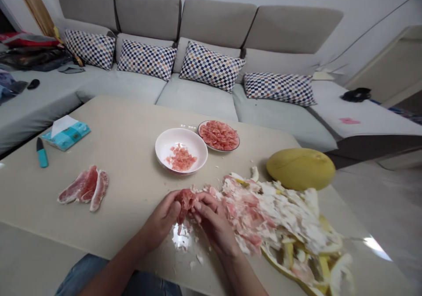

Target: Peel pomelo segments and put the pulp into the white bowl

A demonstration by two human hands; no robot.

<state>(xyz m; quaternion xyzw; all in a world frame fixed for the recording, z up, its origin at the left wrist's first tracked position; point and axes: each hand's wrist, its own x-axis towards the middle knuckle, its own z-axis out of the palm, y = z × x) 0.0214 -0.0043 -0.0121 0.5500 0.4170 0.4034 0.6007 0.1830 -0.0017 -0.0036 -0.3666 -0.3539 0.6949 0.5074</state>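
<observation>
Between my two hands, over the near part of the table, is a red pomelo segment. My left hand is closed on its left side, thumb on top. My right hand pinches it from the right with thumb and fingers. Just beyond stands a white bowl with some loose red pulp in it. Behind that bowl, a dark-rimmed plate is heaped with red pulp pieces. Off to the left lie several pomelo segments with their pale skin on.
A pile of white pith, pink membranes and yellow rind spreads right of my hands. A whole pomelo lies behind it. At the left are a turquoise-handled knife and a tissue pack. A grey sofa stands beyond the table.
</observation>
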